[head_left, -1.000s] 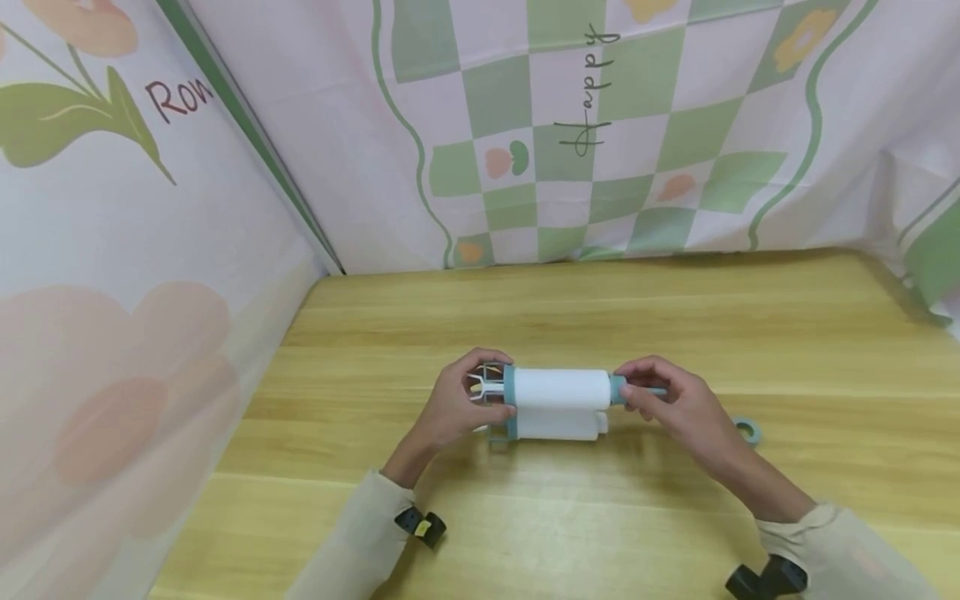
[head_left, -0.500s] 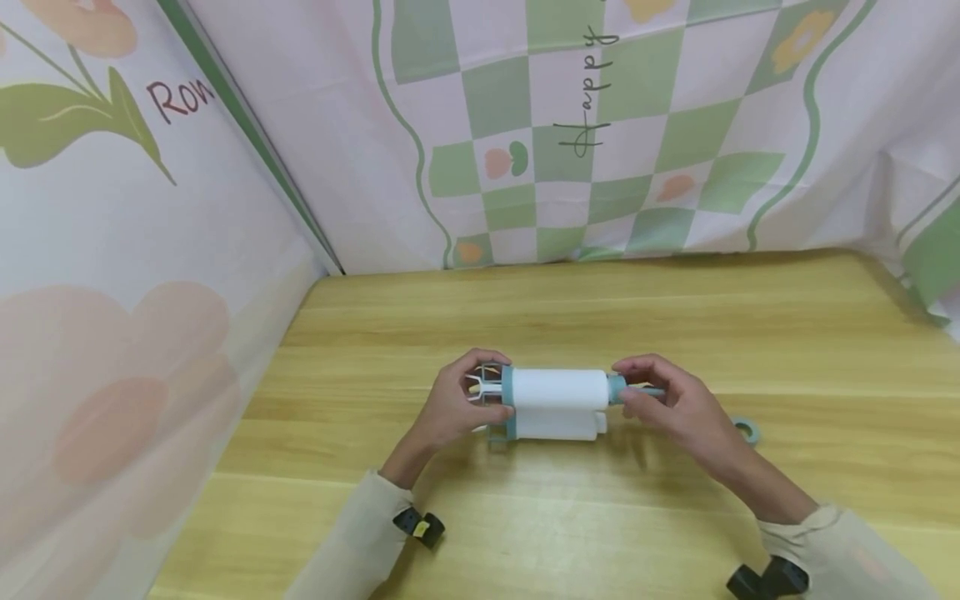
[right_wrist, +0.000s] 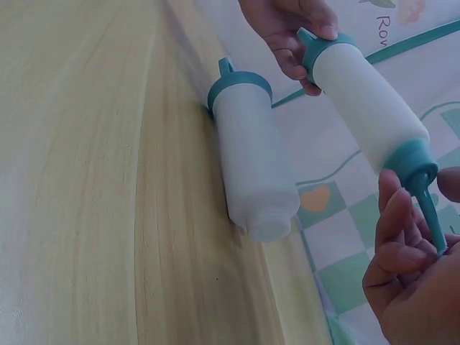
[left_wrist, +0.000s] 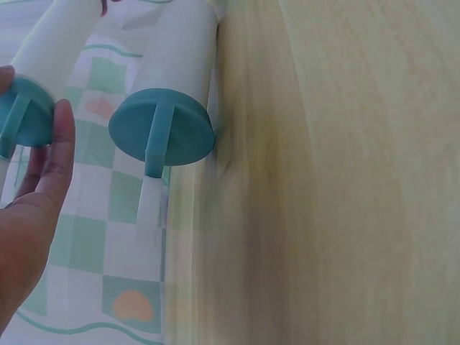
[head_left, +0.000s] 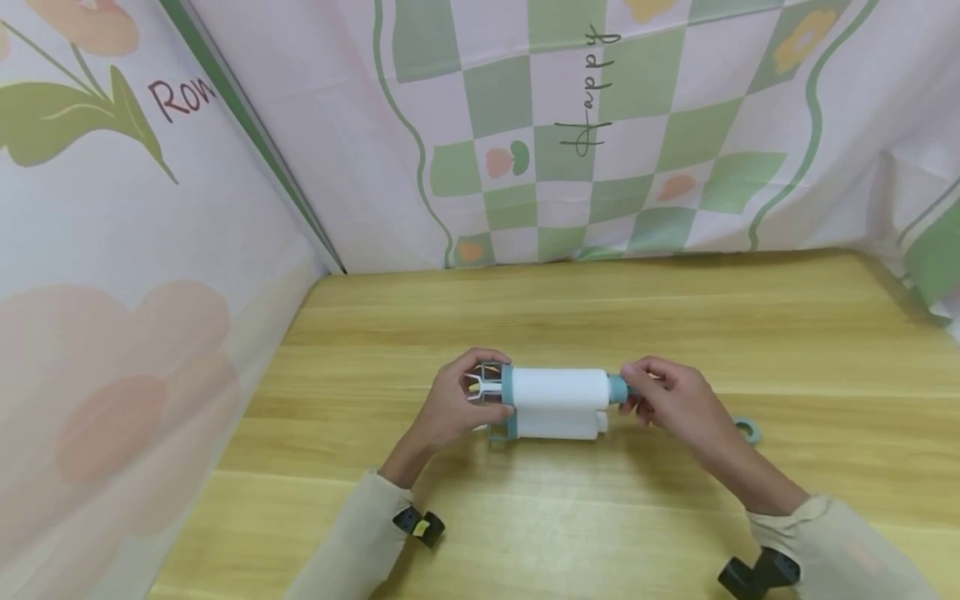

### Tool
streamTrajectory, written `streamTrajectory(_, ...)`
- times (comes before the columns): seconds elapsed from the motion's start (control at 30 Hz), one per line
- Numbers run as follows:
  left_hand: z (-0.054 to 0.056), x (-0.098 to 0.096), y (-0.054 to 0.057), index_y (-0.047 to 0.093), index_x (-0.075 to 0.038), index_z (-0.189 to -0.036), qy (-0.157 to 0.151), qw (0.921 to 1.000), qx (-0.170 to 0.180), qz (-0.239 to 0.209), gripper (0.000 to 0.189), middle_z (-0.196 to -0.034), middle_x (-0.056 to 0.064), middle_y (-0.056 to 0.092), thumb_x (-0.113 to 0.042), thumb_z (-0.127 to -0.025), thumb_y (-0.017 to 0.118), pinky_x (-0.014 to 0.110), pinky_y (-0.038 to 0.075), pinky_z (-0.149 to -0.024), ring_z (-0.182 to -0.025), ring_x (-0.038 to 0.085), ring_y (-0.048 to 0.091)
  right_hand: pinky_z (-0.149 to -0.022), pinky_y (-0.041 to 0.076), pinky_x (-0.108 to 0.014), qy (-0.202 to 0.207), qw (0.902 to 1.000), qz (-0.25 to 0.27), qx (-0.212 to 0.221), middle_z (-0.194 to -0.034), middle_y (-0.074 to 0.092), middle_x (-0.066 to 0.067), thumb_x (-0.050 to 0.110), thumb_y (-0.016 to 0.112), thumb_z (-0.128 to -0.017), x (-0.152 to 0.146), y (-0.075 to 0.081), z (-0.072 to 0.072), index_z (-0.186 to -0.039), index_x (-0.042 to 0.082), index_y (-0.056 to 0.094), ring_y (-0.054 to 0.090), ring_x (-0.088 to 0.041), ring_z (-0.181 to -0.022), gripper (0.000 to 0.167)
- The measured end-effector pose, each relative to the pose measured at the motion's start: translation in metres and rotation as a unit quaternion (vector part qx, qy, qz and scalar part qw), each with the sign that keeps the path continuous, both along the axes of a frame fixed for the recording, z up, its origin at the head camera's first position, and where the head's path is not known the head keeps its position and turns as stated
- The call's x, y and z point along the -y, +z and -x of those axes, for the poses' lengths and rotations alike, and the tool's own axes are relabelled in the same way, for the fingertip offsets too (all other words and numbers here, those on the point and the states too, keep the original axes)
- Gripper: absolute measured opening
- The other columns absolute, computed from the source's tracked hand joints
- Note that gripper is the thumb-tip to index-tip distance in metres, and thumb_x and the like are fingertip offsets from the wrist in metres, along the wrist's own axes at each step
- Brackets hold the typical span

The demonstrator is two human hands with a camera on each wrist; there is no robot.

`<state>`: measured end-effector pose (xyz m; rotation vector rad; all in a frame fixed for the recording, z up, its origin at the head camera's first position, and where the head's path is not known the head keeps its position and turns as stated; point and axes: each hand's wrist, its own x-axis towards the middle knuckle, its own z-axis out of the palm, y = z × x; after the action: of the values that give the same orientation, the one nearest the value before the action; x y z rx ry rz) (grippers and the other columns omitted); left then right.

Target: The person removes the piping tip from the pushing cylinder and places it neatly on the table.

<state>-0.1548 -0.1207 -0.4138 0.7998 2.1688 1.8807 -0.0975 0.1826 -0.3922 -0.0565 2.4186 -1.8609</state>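
Two hands hold one white bottle (head_left: 561, 387), up above the wooden tabletop (head_left: 562, 517). The left hand (head_left: 448, 408) grips one end of it, with thumb and fingers round the blue-green base (left_wrist: 37, 118). The right hand (head_left: 678, 404) is at the other end, its grip bent round the blue-green cap (head_left: 617, 388). How hard it squeezes, I cannot tell. A second bottle (head_left: 558, 423) lies on its side on the tabletop, closer to the person. From the head, the two bottles look as if they touch, but both wrist views show a gap between them. Only the right wrist view shows well the thin strap (right_wrist: 430, 215) that hangs from the cap toward the palm. That view also shows the short white neck (right_wrist: 268, 226) of the second bottle, bare at the end. The left wrist view looks at the bottoms instead, and there the second bottle's bottom (left_wrist: 183, 133) is blue-green with a bar across it. Only the head view shows the little blue-green ring (head_left: 756, 432) lying beside the right wrist. It also shows the word "Happy" on the checked curtain (head_left: 637, 192) behind, and both pale sleeves (head_left: 352, 533).
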Motion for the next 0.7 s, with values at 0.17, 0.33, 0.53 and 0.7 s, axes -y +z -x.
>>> streamTrajectory(0.17, -0.0010, -0.0001, 0.0013, 0.061, -0.007, -0.123, -0.003, 1.0000, 0.005, -0.006, 0.050, -0.116, 0.013, 0.058, 0.001, -0.077, 0.077, 0.035, 0.057, -0.076, -0.093, 0.026, 0.057, -0.060, 0.054, -0.031, 0.022, 0.9991, 0.037, 0.001, -0.086, 0.064, -0.021, 0.030, 0.053, -0.106, -0.0005, -0.0001, -0.0016, -0.111, -0.008, 0.058, 0.058, -0.022, -0.068, 0.039)
streamTrajectory(0.33, -0.0015, 0.0004, 0.0012, 0.061, -0.005, -0.124, -0.009, 0.9998, 0.010, -0.016, 0.050, -0.117, 0.016, 0.058, 0.003, -0.077, 0.077, 0.036, 0.057, -0.076, -0.093, 0.027, 0.058, -0.060, 0.052, -0.029, 0.035, 0.9985, 0.027, -0.031, -0.089, 0.065, -0.016, 0.023, 0.054, -0.105, -0.0021, -0.0015, -0.0037, -0.116, -0.007, 0.058, 0.059, -0.022, -0.071, 0.032)
streamTrajectory(0.53, -0.0012, 0.0012, 0.0007, 0.061, -0.006, -0.124, -0.006, 0.9999, 0.007, -0.014, 0.051, -0.116, 0.014, 0.058, 0.001, -0.077, 0.077, 0.035, 0.057, -0.075, -0.092, 0.027, 0.058, -0.059, 0.050, -0.028, 0.048, 0.9967, -0.006, -0.065, -0.099, 0.065, -0.012, 0.017, 0.059, -0.103, -0.0063, -0.0034, -0.0073, -0.122, -0.001, 0.059, 0.062, -0.023, -0.082, 0.027)
streamTrajectory(0.7, -0.0008, 0.0016, -0.0004, 0.061, -0.006, -0.124, -0.005, 0.9998, 0.010, -0.014, 0.051, -0.116, 0.013, 0.059, 0.001, -0.076, 0.077, 0.036, 0.057, -0.076, -0.093, 0.027, 0.059, -0.080, 0.057, -0.031, 0.060, 0.9946, 0.009, -0.083, -0.114, 0.061, -0.014, 0.012, 0.064, -0.099, -0.0074, -0.0058, -0.0080, -0.123, -0.001, 0.058, 0.065, -0.022, -0.099, 0.027)
